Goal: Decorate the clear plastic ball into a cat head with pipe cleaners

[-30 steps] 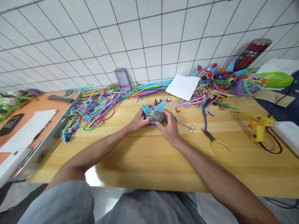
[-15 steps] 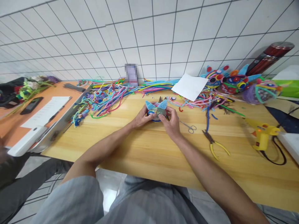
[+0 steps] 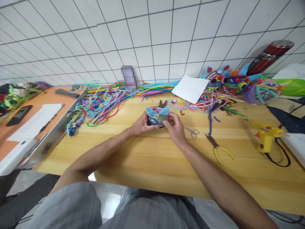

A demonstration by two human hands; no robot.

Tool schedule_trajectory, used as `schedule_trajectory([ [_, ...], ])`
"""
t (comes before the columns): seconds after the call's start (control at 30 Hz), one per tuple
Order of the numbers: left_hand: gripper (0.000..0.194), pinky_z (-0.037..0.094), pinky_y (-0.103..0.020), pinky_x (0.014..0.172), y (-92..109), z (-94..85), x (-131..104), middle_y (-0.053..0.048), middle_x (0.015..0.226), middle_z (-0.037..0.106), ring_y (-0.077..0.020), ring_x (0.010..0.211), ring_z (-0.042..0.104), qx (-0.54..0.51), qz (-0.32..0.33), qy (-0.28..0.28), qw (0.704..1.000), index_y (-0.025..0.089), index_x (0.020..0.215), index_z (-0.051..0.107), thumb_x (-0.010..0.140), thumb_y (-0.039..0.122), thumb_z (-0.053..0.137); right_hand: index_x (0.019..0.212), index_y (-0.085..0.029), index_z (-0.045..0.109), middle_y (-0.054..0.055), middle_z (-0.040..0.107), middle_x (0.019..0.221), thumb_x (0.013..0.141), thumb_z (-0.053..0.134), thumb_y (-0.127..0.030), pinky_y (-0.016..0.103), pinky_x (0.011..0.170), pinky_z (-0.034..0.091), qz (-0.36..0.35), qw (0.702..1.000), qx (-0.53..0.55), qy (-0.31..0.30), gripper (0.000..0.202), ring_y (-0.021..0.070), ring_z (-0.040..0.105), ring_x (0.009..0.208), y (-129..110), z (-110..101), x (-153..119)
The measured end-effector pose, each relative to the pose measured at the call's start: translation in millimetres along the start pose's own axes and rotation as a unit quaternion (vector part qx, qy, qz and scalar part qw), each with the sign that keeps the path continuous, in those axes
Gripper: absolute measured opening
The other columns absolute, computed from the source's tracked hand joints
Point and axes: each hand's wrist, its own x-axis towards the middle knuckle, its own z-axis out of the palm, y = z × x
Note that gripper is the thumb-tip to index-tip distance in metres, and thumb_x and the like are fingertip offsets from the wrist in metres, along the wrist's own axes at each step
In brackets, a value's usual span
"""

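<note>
At the table (image 3: 147,162), left hand (image 3: 140,125) and right hand (image 3: 176,129) half-curl round the craft (image 3: 163,119); I'd go easy near its ears (image 3: 150,111).

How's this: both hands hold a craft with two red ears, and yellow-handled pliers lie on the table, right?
No: the head view shows light blue ears, not red. The left hand and right hand hold the craft, and the yellow-handled pliers lie on the table.

blue ears (image 3: 165,110) ridged; tabletop (image 3: 147,165) smooth wood; sheet (image 3: 190,89) matt paper; red flask (image 3: 271,56) glossy
</note>
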Motion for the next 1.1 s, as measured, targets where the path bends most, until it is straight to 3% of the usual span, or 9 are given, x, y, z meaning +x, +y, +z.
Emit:
schedule_trajectory([
  [0.23,0.105,0.055,-0.053,0.118,-3.8,1.6,7.5,-0.021,0.152,0.064,-0.0375,0.140,0.064,-0.036,-0.011,0.037,0.999,0.018,0.157,0.046,0.076,0.064,0.093,0.139,-0.027,0.065,0.014,0.069,0.150,0.097,0.072,-0.058,0.054,0.116,0.056,0.044,0.997,0.057,0.019,0.053,0.0306,0.068,0.134,-2.4,-0.1,-1.9],
  [0.37,0.105,0.055,-0.055,0.118,-14.5,3.1,8.1,-0.020,0.151,0.064,-0.0378,0.138,0.065,-0.078,-0.028,0.054,0.995,0.020,0.158,0.045,0.077,0.069,0.090,0.139,-0.027,0.064,0.012,0.070,0.146,0.095,0.076,-0.050,0.055,0.120,0.052,0.030,0.999,-0.003,0.026,0.051,0.0304,0.066,0.134,-5.1,-1.5,-5.3],
  [0.53,0.111,0.054,-0.054,0.119,-25.9,5.4,7.2,-0.020,0.153,0.063,-0.0382,0.141,0.064,-0.140,-0.024,0.031,0.989,0.021,0.158,0.044,0.071,0.070,0.094,0.143,-0.028,0.061,0.011,0.069,0.145,0.093,0.078,-0.041,0.054,0.116,0.052,0.003,0.996,-0.094,-0.008,0.053,0.0303,0.066,0.132,-11.3,-1.9,-10.3],
  [0.87,0.130,0.048,-0.056,0.127,-30.9,4.8,9.1,-0.022,0.160,0.057,-0.0402,0.148,0.059,-0.165,-0.004,0.011,0.986,0.020,0.163,0.039,0.059,0.066,0.102,0.144,-0.027,0.060,0.013,0.066,0.150,0.094,0.077,-0.055,0.052,0.122,0.049,0.025,0.997,-0.075,-0.009,0.059,0.0315,0.063,0.139,-15.4,-0.1,-10.3],
  [1.1,0.121,0.054,-0.053,0.123,-28.2,9.6,7.9,-0.022,0.157,0.060,-0.0367,0.143,0.064,-0.161,-0.003,0.043,0.986,0.020,0.162,0.039,0.067,0.063,0.099,0.146,-0.026,0.057,0.014,0.065,0.153,0.095,0.074,-0.048,0.051,0.125,0.048,0.041,0.996,-0.072,-0.017,0.058,0.0305,0.063,0.142,-14.3,1.2,-9.6],
])
